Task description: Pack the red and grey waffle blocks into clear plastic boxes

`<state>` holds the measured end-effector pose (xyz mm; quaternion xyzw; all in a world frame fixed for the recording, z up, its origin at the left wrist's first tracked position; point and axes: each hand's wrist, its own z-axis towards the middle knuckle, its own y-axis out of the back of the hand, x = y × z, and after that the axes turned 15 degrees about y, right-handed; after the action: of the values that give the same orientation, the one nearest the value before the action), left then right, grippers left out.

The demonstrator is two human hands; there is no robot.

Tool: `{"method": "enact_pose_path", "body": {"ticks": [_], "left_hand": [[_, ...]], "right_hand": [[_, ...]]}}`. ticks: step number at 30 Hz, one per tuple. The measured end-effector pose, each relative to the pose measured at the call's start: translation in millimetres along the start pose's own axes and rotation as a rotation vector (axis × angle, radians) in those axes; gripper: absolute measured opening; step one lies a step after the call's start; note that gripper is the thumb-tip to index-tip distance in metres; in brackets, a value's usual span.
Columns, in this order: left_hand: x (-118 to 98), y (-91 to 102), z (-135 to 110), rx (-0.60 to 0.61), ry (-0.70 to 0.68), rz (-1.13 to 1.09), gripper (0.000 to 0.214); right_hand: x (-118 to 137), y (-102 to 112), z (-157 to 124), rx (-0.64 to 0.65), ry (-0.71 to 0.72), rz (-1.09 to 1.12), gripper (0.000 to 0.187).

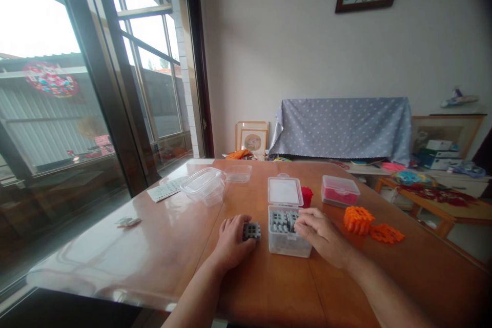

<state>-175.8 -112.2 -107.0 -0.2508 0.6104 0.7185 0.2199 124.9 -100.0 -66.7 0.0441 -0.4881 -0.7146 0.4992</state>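
1. Here, the left hand sits near the middle of the worktop, its fingers curled firmly around a grey plastic block.
2. The right hand grasps nothing; its loosely spread fingertips rest on grey pieces packed in a clear plastic box.
3. The box's open lid points toward the far edge, with a red piece just beside it.
4. Rightward lie orange interlocking pieces and a small clear box of pink pieces.
5. Clear plastic tubs stand toward the far-left corner.
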Motion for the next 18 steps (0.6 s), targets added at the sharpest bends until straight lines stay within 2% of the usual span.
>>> {"method": "enact_pose_path", "body": {"ticks": [7, 12, 15, 18], "left_hand": [[5.3, -0.5, -1.8, -0.078, -0.046, -0.077, 0.05], [3.6, -0.6, -6.1, -0.199, -0.188, -0.105, 0.064], [-4.2, 1.0, -11.8, -0.31, -0.31, -0.079, 0.064], [-14.5, 3.2, -19.9, -0.393, -0.409, -0.052, 0.065]], "right_hand": [[7.9, 1.0, 2.2, -0.163, 0.039, -0.034, 0.035], [21.9, 3.8, 8.3, -0.325, 0.076, -0.093, 0.028], [31.8, 2.6, 16.7, -0.331, 0.111, -0.09, 0.025], [45.3, -2.0, 28.3, -0.242, 0.185, -0.086, 0.023]]}}
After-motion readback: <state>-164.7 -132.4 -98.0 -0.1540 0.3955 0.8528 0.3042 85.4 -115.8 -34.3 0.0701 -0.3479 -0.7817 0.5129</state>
